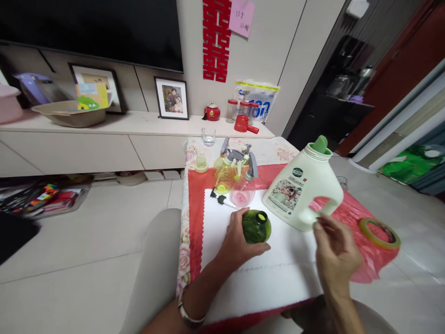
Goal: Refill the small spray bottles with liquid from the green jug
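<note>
Left hand is wrapped around a small green bottle with no cap on it, standing on the white sheet near the table's front edge. Right hand is loose, fingers half curled right by the handle of the big white detergent jug. Can't tell if it's actually touching, but it's not gripping anything. Yellow spray bottle and pink spray bottle sit just behind, and a loose spray head lies beside them. Tape roll is off on the red cloth.
</note>
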`<state>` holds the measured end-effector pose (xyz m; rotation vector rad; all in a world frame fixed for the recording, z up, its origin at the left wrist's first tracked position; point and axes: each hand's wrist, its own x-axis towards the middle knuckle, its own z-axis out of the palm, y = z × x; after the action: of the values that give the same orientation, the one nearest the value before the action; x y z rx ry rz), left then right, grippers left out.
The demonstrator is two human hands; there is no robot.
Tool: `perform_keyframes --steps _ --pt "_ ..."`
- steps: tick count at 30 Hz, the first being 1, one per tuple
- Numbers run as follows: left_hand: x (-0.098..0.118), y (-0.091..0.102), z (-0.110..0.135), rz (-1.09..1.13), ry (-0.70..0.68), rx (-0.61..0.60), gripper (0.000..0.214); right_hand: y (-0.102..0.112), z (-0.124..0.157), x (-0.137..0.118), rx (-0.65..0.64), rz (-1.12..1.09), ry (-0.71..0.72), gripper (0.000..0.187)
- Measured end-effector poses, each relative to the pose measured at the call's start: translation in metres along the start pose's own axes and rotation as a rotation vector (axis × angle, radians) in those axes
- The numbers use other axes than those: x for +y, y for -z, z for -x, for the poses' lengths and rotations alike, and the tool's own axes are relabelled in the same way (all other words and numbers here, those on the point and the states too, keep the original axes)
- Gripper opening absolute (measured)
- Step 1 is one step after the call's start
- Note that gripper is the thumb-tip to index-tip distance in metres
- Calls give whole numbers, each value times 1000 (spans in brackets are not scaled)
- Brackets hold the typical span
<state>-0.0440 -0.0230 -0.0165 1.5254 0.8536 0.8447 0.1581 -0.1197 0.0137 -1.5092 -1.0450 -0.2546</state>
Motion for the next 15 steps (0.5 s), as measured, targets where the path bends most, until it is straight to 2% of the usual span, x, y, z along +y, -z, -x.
perform_keyframes --steps 3,6,8,11,15 --pt "-4 2 -1 92 -6 -27 94 -19 7 -16 -253 -43 59 17" --pt "-2 5 0 101 -25 -49 92 -34 6 -20 -362 -99 74 16" --pt "5 9 1 41 -69 -19 80 -40 6 -16 -377 -139 65 16" --pt "17 22 0 -93 -146 62 48 -42 10 -5 -353 -188 30 17" --pt "24 55 -10 -323 -191 161 24 -39 19 9 -311 -238 -19 17"
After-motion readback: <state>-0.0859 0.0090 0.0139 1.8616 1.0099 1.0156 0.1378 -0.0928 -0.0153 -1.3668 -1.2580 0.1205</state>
